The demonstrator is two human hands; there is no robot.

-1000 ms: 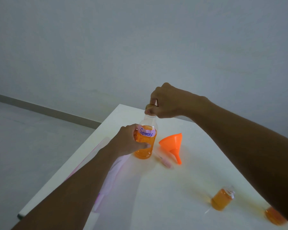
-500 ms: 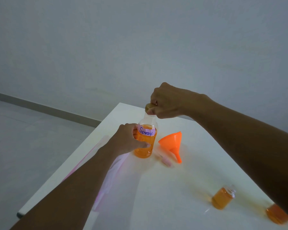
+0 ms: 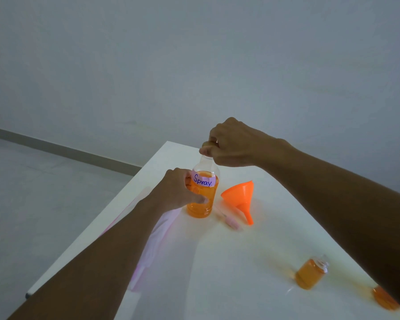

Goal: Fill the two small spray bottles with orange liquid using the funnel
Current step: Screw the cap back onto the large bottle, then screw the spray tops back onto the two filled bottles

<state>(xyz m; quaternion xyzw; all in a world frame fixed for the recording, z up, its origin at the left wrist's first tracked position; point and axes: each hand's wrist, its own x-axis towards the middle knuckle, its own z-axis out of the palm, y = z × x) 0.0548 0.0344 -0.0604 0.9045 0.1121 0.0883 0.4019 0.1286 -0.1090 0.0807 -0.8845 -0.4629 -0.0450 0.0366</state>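
Head: large bottle (image 3: 201,210) half orange.

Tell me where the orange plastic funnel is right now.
In the head view, the orange plastic funnel lies on its side on the white table, just right of the clear bottle labelled Spray, spout toward the camera.

The place was a plain indoor room, though whether home, office or studio could not be told. A smooth grey wall (image 3: 194,65) met a pale floor (image 3: 32,192) along a grey skirting (image 3: 67,151). A white table (image 3: 240,262) served as the bench. Its gear looked makeshift: a bottle (image 3: 202,199) with a handwritten label (image 3: 203,181) reading "Spray", a plastic funnel (image 3: 240,197) and two small bottles (image 3: 308,277).
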